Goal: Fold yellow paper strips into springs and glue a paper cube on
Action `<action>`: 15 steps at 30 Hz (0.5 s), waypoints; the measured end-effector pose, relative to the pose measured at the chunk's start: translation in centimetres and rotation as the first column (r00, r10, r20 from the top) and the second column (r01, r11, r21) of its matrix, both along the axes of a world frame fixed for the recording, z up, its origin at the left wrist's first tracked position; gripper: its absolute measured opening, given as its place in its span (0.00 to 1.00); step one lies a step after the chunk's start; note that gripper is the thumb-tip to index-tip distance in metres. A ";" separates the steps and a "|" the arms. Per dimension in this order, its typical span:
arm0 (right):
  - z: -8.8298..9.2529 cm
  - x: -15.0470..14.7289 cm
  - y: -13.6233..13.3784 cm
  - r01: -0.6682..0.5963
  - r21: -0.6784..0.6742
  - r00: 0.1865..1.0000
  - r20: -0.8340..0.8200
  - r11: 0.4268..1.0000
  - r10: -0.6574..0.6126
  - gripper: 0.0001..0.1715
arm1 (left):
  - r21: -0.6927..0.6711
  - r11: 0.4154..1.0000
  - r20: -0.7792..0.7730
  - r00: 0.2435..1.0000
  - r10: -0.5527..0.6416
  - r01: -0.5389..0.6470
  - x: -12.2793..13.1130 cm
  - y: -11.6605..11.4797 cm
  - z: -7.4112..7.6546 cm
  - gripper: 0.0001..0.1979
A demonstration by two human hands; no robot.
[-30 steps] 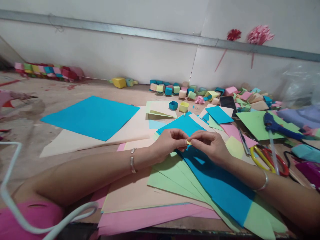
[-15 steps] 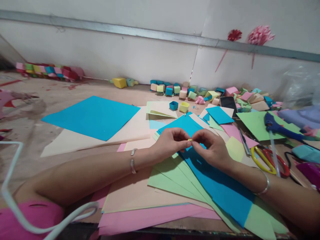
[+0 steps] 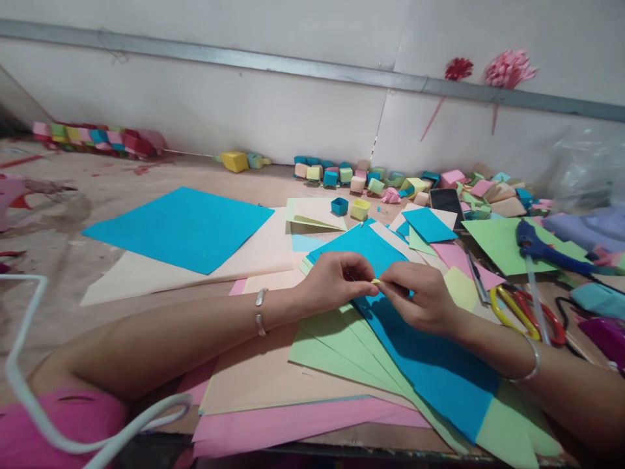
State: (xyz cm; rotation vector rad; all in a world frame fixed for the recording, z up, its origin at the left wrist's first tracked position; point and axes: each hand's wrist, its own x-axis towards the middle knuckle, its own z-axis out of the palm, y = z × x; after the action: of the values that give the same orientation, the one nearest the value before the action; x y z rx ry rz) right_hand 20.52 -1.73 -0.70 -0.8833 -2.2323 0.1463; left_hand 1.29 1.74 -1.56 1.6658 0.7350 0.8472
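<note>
Pinch: slid a touch toward the right and front edges of the tabletop [image 3: 190, 177] since half a second ago, while the sheets lie right where they were.
Left hand [image 3: 332, 281]: thumb and finger clamped on one end of a tiny yellow bit [image 3: 375, 281].
Right hand [image 3: 424, 298]: fingertips squeezed together on the other end, the two hands nearly touching.
Yellow bit: held over the long blue sheet [image 3: 434, 381], somewhere mid-tabletop.
Front edge: kinda crowded, a pink sheet [image 3: 273, 426] runs along it, pale green sheets [image 3: 336, 352] fan out, and a corner of the long blue sheet comes just beside it.
Left edge: widest stretch of wood shows between here and the big blue square [image 3: 180, 228], which lies partly on a cream sheet [image 3: 137, 283].
Back edge: row of paper cubes [image 3: 330, 178], with a teal box [image 3: 339, 206] and a yellow box [image 3: 360, 208] nearer the hands.
Right edge: tight, glue gun [image 3: 561, 260] and scissors [image 3: 521, 314] just past the right forearm.
Hard to see: fingertips cover most of the bit, so can't tell its shape; scissor blades are tough to make out too.
Cut off: right forearm, plus a white cable [image 3: 14, 378] crossing the pink sleeve [image 3: 73, 423].
</note>
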 end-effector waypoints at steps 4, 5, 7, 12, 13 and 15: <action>0.4 0.1 -0.2 -0.069 -0.108 0.998 0.007 0.992 0.070 0.12 | -0.138 0.988 -0.017 0.997 -0.074 0.071 -0.1 0.0 0.0 0.11; 0.5 0.1 -0.3 -0.086 -0.148 0.996 -0.003 0.985 0.087 0.12 | -0.196 0.976 -0.012 0.995 -0.100 0.095 -0.1 0.0 0.1 0.12; 0.7 0.2 -0.3 -0.103 -0.262 0.994 -0.049 0.960 0.094 0.13 | -0.317 0.937 0.011 0.988 -0.154 0.149 -0.3 -0.1 0.5 0.13; 0.6 0.5 0.0 -0.182 -0.603 0.972 -0.231 0.777 0.048 0.14 | -0.526 0.815 0.080 0.968 -0.238 0.244 -0.5 0.1 1.1 0.15; 0.3 0.5 0.2 -0.206 -0.650 0.961 -0.273 0.731 0.028 0.14 | -0.553 0.793 0.103 0.965 -0.240 0.256 -0.4 0.1 1.1 0.16; -0.2 0.5 0.5 -0.251 -0.716 0.930 -0.364 0.651 -0.042 0.15 | -0.588 0.770 0.152 0.969 -0.196 0.248 -0.3 0.3 0.9 0.18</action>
State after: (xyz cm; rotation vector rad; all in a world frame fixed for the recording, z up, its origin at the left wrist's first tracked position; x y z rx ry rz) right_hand 20.98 -1.21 -0.89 -1.0290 -1.8437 1.2834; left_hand 1.02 2.03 -0.63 1.0990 0.6456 0.4353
